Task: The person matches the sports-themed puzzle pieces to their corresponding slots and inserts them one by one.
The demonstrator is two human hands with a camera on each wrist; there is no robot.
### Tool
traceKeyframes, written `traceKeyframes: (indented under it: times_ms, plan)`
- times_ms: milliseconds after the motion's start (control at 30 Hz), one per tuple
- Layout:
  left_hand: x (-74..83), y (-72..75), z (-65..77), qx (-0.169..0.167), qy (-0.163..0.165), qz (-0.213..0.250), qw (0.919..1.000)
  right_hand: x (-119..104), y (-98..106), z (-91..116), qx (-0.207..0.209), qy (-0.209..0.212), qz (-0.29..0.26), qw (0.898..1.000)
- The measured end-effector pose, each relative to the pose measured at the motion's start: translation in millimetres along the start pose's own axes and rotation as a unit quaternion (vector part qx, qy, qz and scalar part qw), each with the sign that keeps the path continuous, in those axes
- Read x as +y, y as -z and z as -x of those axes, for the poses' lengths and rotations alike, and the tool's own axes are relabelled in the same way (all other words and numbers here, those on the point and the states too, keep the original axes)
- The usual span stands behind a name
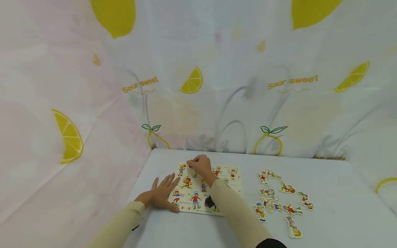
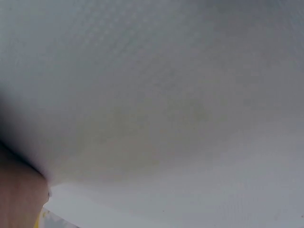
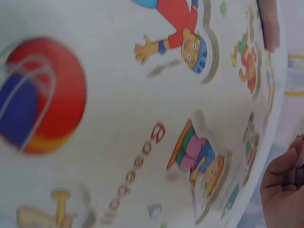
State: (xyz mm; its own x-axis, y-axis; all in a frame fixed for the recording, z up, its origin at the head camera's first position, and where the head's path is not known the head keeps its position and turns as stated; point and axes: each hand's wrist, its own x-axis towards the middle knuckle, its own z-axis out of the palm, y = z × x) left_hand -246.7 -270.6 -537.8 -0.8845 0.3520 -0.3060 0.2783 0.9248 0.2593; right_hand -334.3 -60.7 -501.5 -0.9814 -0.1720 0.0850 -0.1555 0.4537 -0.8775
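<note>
A cream puzzle board printed with sports figures lies on the white table. On its left side rests my left hand, fingers spread and straight, thumb near the lower edge. My right hand is over the upper left part of the board and pinches a small puzzle piece, mostly hidden by the fingers. The right wrist view shows the right hand with curled fingers at the right edge, above the board's figures. Only a strip of skin appears in the left wrist view, otherwise a blurred pale surface.
Several loose figure-shaped puzzle pieces are scattered on the table to the right of the board. A pale curtain with lemon prints hangs behind the table and at both sides.
</note>
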Motion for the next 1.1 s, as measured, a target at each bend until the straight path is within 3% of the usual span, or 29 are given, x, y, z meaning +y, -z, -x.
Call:
traceKeyframes:
  times_ms: [100, 267, 433, 667, 867, 1100]
  plan:
    - [-3.5, -3.2, 1.0, -0.002, -0.003, 0.007, 1.0, -4.8, -18.4, 0.3, -0.01, 0.004, 0.027, 1.0]
    - [1.2, -4.8, -9.8, 0.0, -0.01, -0.007, 0.9999, 4.8, -31.5, -3.9, -0.013, -0.01, 0.077, 0.997]
    - [1.6, -3.3, -8.5, -0.003, 0.001, -0.017, 0.9999, 10.1, -44.1, -5.9, -0.031, -0.029, 0.1, 0.994]
    - [0.3, -0.9, 3.3, 0.004, -0.009, -0.016, 0.9998, 7.2, -52.5, -4.3, -0.039, -0.047, 0.095, 0.994]
    - [-4.9, -4.6, 2.2, 0.023, -0.034, -0.015, 0.999, 4.8, -45.3, -3.7, -0.065, -0.047, 0.062, 0.995]
    - [-8.5, -6.9, 0.0, 0.016, -0.032, -0.018, 0.9992, 3.8, -47.6, 2.5, -0.039, -0.053, 0.034, 0.997]
